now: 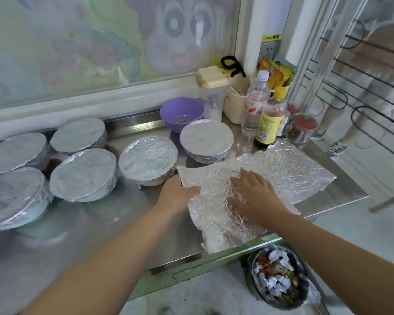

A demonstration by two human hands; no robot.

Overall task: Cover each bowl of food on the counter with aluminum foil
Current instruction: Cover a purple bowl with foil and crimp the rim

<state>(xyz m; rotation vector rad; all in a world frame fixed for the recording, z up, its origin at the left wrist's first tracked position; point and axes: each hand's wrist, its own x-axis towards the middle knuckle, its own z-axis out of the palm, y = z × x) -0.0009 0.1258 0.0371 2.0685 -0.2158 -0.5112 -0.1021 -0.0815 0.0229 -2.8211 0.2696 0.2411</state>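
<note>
Crinkled silver aluminium, a loose foil sheet (282, 176) lies spread on the shiny steel tabletop (127, 223) and serves as the marker here. At its left edge the left hand (178, 192) has its grip clamped on the sheet, thumb on top and fingers tucked beneath. On its middle the right hand (253, 194) lies with its grip apart, fingers spread and pressing flat. A rounded hump under that palm suggests a bowl beneath, though the bowl itself is hidden. To do this step well, I judge the sheet should first be centred over the hump and kept taut by the left hand. It can then be smoothed outward and crimped down around the rim bit by bit, since a hard pull would likely tear such thin foil. Left of the sheet and just behind its left part stand six round foil-capped bowls (83, 173), their contents sealed from view. Behind the sheet a purple plastic bowl (181, 112) stands uncovered, with a few brownish scraps at its bottom. Behind the sheet's right part are a clear plastic bottle (255, 103), a dark sauce bottle (270, 119) with a yellow cap, and glass jars (301, 130) holding something red. Below the sheet's near edge, on the floor, a round bin (280, 283) holds crumpled foil and food waste.
</note>
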